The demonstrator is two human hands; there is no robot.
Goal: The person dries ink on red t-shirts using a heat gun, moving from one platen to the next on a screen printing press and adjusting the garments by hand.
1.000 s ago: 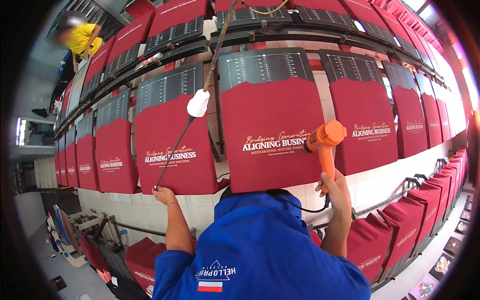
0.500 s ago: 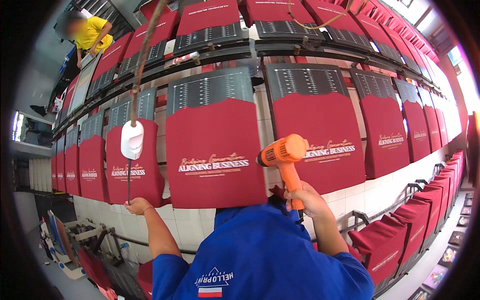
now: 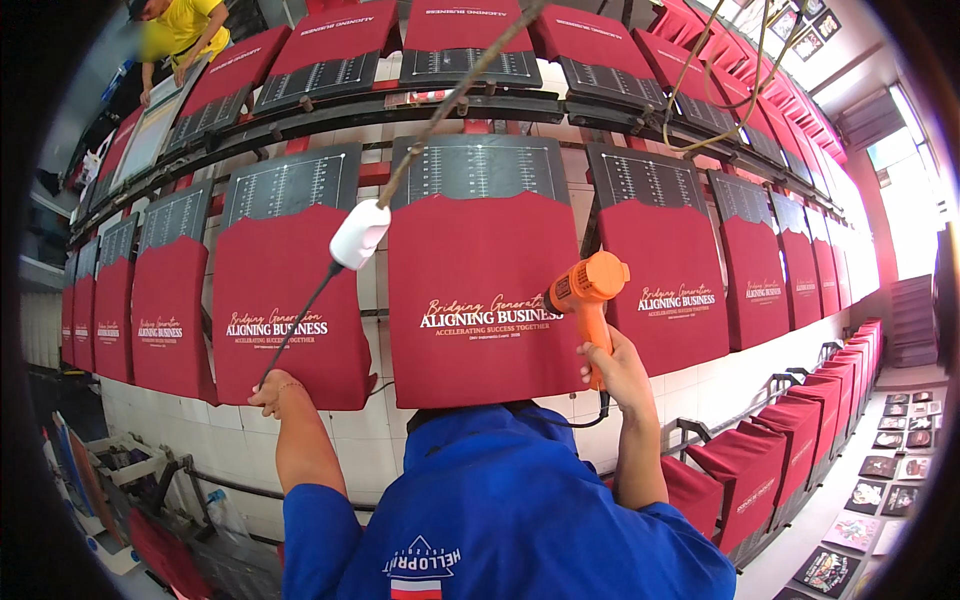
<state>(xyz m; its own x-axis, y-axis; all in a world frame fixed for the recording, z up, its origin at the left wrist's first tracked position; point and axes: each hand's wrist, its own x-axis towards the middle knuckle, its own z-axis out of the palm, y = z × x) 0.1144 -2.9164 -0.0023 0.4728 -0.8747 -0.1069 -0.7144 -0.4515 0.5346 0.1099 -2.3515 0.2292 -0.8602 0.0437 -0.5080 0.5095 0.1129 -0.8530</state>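
Note:
My right hand [image 3: 622, 372] is wrapped round the handle of an orange heat gun [image 3: 592, 280]. Its dark nozzle points left, over the right end of the print on a dark red shirt [image 3: 485, 245] stretched on a board in front of me. At the lower left, my left hand [image 3: 280, 393] is closed on a black power cord [image 3: 303, 318], by the bottom of the neighbouring red shirt [image 3: 285, 250]. That cord runs up to a white socket [image 3: 360, 235] hanging from a brownish cable [image 3: 450, 105]. Another stretch of cord loops from the gun's handle behind my blue-clad body.
More red shirts on dark marked boards line rails on both sides, including a far row [image 3: 470, 25] and a row at lower right [image 3: 755, 465]. A person in yellow [image 3: 195, 30] leans over a frame at upper left. A yellowish hose [image 3: 715, 140] dangles at upper right.
The heat gun's nozzle has gone from the gap at the middle shirt's right edge to over its print. The white socket and cord now slant, and the view has shifted.

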